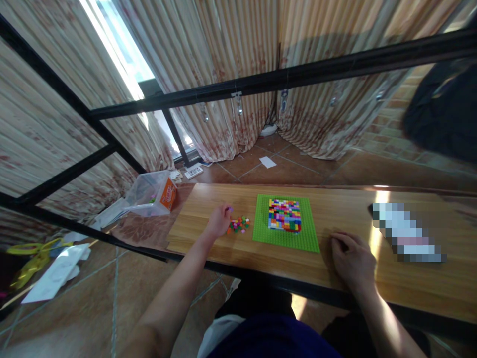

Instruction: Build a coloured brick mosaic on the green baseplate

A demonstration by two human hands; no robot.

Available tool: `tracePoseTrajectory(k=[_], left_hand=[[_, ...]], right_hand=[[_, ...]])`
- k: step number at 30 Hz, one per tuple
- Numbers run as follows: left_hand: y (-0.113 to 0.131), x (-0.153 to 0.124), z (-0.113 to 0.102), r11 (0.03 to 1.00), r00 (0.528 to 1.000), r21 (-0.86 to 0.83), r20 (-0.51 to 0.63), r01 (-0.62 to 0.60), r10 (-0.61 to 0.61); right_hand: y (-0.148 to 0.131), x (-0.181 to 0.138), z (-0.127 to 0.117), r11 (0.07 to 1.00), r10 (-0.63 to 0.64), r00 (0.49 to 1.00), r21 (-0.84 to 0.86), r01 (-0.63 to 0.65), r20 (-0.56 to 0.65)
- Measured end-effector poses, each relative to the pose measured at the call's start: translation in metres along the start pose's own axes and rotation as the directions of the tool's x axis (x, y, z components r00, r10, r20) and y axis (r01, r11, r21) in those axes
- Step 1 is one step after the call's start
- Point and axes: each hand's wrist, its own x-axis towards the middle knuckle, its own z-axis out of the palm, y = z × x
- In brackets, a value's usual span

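Observation:
My left hand (219, 221) is closed in a pinch on a small purple building brick (230, 209), held just above the far left of a loose pile of small coloured bricks (238, 224). To the right of that pile lies a green studded baseplate (310, 233), flat on the wooden table. A multicoloured block of bricks (284, 216) stands near the middle of the plate, built up in rows. My right hand (354, 259) rests on the table right of the plate, fingers curled in, with nothing visible in them.
A blurred-out oblong object (408, 231) lies on the right of the wooden table (376, 298). A clear plastic box (149, 195) with an orange label stands beyond the table's left end. A black metal rail (257, 85) crosses in front of the curtains (238, 40).

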Motion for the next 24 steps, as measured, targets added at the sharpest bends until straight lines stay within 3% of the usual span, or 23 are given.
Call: tracePoseTrajectory(k=[5,8,12,15,24], left_hand=[[0.006,0.003,-0.005,0.886,0.989,-0.449,-0.023,0.120,-0.146],[0.013,0.006,-0.021,0.790,0.984,-0.606,-0.069,0.090,-0.165],[0.019,0.009,-0.050,0.788,0.969,-0.616,-0.203,-0.014,-0.141],[0.020,0.008,-0.056,0.821,0.961,-0.570,-0.242,-0.031,-0.131],[0.006,0.002,-0.014,0.848,0.975,-0.516,-0.097,0.123,-0.201]], right_hand=[[-0.001,0.000,-0.001,1.000,0.016,1.000,0.000,-0.016,-0.004],[-0.002,0.000,-0.002,1.000,0.016,1.000,-0.001,-0.016,-0.002],[-0.002,0.000,-0.002,1.000,0.019,1.000,-0.010,-0.019,0.004],[-0.002,0.000,-0.001,1.000,0.027,1.000,-0.005,-0.027,0.007],[-0.002,0.000,-0.001,1.000,0.016,1.000,-0.004,-0.016,-0.005]])
